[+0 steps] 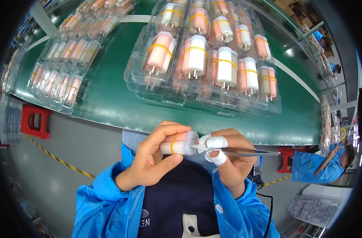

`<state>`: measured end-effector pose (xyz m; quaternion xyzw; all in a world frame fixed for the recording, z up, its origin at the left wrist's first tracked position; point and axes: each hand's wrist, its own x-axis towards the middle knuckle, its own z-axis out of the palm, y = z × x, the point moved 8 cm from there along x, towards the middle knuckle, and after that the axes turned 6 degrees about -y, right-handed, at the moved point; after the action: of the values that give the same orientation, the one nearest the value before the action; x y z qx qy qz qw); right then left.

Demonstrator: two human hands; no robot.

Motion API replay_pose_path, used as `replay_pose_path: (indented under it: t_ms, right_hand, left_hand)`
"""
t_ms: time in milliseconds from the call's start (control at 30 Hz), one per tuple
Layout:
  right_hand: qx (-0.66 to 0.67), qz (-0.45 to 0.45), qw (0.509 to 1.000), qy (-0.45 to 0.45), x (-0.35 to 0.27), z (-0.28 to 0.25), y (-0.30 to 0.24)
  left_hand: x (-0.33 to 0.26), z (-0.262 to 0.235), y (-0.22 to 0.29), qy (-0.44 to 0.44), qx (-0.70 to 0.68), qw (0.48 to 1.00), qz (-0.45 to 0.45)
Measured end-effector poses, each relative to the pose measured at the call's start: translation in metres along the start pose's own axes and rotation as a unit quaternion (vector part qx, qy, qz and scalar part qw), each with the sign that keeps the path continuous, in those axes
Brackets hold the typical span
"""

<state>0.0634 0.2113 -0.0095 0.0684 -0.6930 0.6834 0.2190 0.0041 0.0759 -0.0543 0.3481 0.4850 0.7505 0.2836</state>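
My left hand (pixel 154 155) is wrapped round a twin-tube cartridge (pixel 175 144), one tube pink and one white, with a yellow rubber band about both. Its clear end faces right. In my right hand (pixel 233 156) are metal tweezers (pixel 250 151), pinched between thumb and forefinger, both covered with white finger wraps (pixel 216 142). The tweezers' tips reach the cartridge's clear end; whether they grip anything there is too small to tell. Both hands are in front of my body, just off the near edge of the green table (pixel 121 115).
Beyond my hands, stacked clear plastic trays (pixel 181 97) hold several similar banded cartridges. More filled trays (pixel 50 99) lie at the left. Red stools (pixel 36 121) stand by the table. A person in blue (pixel 321 166) works at the far right. A black cable (pixel 271 210) hangs near my right sleeve.
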Motion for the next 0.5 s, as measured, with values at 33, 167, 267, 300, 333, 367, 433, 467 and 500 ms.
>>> replay_pose_path:
  t_ms: [33, 167, 267, 300, 333, 367, 433, 467, 500]
  right_hand:
    - [0.001, 0.001, 1.0, -0.003, 0.0009, 0.0007, 0.0008]
    - [0.002, 0.004, 1.0, -0.003, 0.0013, 0.0021, 0.003]
    - [0.017, 0.009, 1.0, 0.015, -0.0012, 0.0005, 0.0069]
    - [0.018, 0.011, 1.0, 0.014, -0.0018, 0.0003, 0.0075]
    - [0.019, 0.013, 1.0, 0.012, -0.0024, -0.0003, 0.0079]
    - [0.02, 0.015, 1.0, 0.01, -0.0026, -0.0005, 0.0081]
    - [0.015, 0.014, 1.0, 0.014, -0.0023, 0.0006, 0.0074]
    - [0.012, 0.014, 1.0, 0.017, -0.0019, 0.0009, 0.0068]
    - [-0.001, 0.013, 1.0, 0.008, -0.0009, 0.002, 0.0057]
  left_hand:
    - [-0.0002, -0.0003, 0.0002, 0.002, 0.002, 1.0, 0.0]
    - [-0.0002, -0.0015, 0.0009, 0.007, 0.018, 1.0, 0.005]
    - [-0.0003, -0.0017, 0.0008, 0.006, 0.021, 1.0, 0.01]
    - [-0.0003, -0.0016, 0.001, 0.005, 0.021, 1.0, 0.012]
    - [-0.0005, -0.0015, 0.0011, 0.004, 0.021, 1.0, 0.013]
    - [-0.0008, -0.0014, 0.0013, 0.003, 0.022, 1.0, 0.014]
    - [-0.0012, -0.0018, 0.0017, 0.002, 0.029, 0.999, 0.015]
    - [-0.0011, -0.0025, 0.0017, 0.0, 0.036, 0.999, 0.016]
    - [-0.001, -0.0027, 0.0019, -0.001, 0.042, 0.999, 0.017]
